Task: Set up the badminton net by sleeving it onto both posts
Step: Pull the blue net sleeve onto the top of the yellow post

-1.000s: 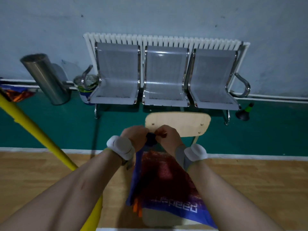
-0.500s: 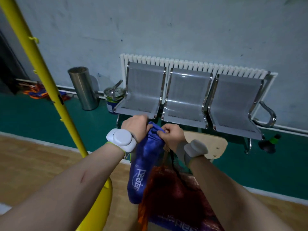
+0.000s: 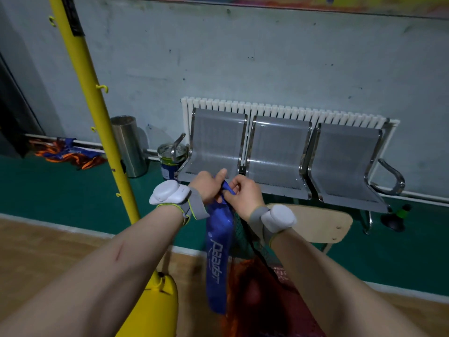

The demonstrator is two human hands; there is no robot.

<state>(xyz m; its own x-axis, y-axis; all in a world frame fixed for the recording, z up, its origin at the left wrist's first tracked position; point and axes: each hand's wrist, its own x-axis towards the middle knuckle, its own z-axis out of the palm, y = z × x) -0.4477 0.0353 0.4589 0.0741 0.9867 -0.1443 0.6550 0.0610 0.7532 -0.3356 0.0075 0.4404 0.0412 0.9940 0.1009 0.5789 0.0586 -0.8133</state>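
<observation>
Blue net sleeve [image 3: 218, 254] hangs straight down from both hands, its top edge held between them. Left hand [image 3: 206, 186] grips that edge with fingers curled and thumb raised; right hand [image 3: 244, 193], just beside it, pinches the same edge with curled fingers. Yellow post [image 3: 97, 113] stands left of the left hand, apart from it, and dark netting [image 3: 245, 242] trails below the right wrist.
</observation>
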